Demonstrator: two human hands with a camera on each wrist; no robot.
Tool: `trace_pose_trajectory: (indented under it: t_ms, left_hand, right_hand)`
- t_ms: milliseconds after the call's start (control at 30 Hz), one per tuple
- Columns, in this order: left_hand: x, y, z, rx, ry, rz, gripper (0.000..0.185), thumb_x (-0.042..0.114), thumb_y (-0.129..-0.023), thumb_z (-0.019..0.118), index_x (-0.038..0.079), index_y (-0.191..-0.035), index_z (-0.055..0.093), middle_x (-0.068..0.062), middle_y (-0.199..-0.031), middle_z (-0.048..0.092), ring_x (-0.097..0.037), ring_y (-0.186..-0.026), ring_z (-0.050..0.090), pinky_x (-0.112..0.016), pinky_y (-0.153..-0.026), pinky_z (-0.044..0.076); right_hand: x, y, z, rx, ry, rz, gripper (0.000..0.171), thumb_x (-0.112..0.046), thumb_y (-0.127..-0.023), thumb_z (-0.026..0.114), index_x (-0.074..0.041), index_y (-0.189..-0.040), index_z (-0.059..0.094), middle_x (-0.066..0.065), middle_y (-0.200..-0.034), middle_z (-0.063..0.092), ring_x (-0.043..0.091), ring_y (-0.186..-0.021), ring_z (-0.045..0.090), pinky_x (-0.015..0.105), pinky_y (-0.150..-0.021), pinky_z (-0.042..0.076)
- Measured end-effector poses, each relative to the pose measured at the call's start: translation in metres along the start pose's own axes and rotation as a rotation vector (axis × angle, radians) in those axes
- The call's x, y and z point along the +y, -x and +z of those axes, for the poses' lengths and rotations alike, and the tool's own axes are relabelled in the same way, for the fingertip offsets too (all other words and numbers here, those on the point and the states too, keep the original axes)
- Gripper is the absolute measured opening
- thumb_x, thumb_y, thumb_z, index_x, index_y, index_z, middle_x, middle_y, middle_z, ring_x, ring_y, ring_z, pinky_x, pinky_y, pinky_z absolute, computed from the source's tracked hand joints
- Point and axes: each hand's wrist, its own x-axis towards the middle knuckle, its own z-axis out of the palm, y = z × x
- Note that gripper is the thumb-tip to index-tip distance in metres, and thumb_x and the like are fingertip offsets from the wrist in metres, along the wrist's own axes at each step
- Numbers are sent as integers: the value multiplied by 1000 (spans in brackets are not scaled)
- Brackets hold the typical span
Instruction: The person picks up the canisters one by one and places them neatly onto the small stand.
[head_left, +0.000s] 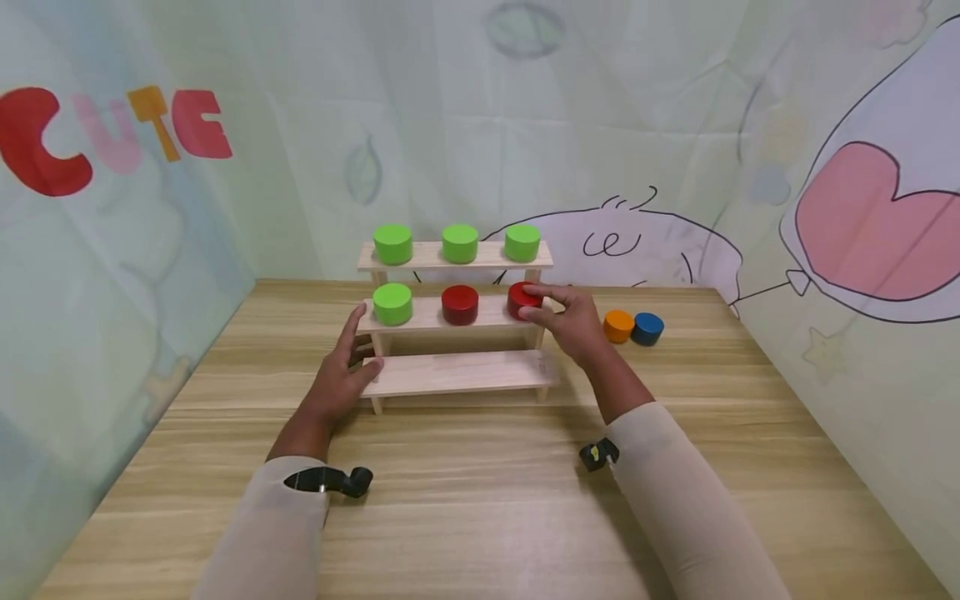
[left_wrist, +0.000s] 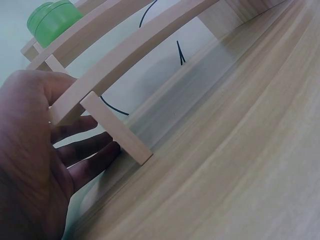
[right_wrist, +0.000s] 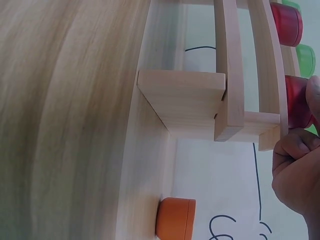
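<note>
A three-step wooden rack (head_left: pixel 457 372) stands on the table. Its top shelf carries three green discs (head_left: pixel 460 242). The middle shelf has a green disc (head_left: pixel 392 303), a red disc (head_left: pixel 460 304) and a second red disc (head_left: pixel 523 298) at its right end. My right hand (head_left: pixel 564 312) pinches that second red disc (right_wrist: pixel 298 102) between thumb and fingers. My left hand (head_left: pixel 347 367) rests with straight fingers against the rack's left end (left_wrist: pixel 116 128), at the bottom and middle shelves. The bottom shelf is bare.
An orange disc (head_left: pixel 618 325) and a blue disc (head_left: pixel 647 328) lie on the table to the right of the rack; the orange disc (right_wrist: pixel 176 218) also shows in the right wrist view. Printed cloth walls close in the wooden table (head_left: pixel 480 492) on three sides.
</note>
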Motion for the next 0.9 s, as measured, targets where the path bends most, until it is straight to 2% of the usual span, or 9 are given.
trace_pose_trajectory:
  t_ms: [467, 567, 667, 767, 900]
  left_hand:
    - [2, 1, 1, -2, -12, -6, 96, 13, -108, 61, 43, -176, 1, -35, -166, 42, -56, -151, 47, -75, -123, 37]
    - [2, 1, 0, -3, -11, -11, 95, 13, -108, 61, 44, -176, 1, -35, -167, 42, -56, -152, 47, -76, -122, 37]
    - [2, 1, 1, -1, -9, -11, 95, 13, -108, 61, 43, -176, 1, -35, -167, 42, -56, -152, 46, -76, -123, 37]
    - [2, 1, 1, 5, -11, -11, 94, 12, -109, 60, 42, -176, 1, -35, -167, 42, -57, -152, 46, -76, -124, 35]
    - [2, 1, 2, 3, -16, -13, 93, 13, -109, 59, 42, -176, 1, -35, -167, 42, -57, -153, 45, -76, -124, 34]
  right_hand:
    - [4, 1, -1, 1, -5, -6, 48, -14, -98, 83, -14, -144, 73, 12, -156, 65, 33, -148, 53, 54, -124, 47]
    - [4, 1, -2, -2, -11, -7, 48, -14, -98, 83, -14, -144, 73, 13, -155, 66, 33, -147, 54, 49, -121, 50]
    - [4, 1, -2, -5, -5, -8, 49, -14, -97, 84, -16, -144, 73, 11, -155, 66, 30, -141, 55, 34, -105, 55]
    - [3, 1, -3, -9, -2, -12, 51, -15, -96, 85, -18, -145, 73, 11, -155, 66, 29, -134, 55, 23, -86, 52]
    - [4, 4, -5, 1, -8, 9, 54, -16, -96, 85, -23, -147, 71, 8, -158, 64, 25, -121, 57, 18, -69, 47]
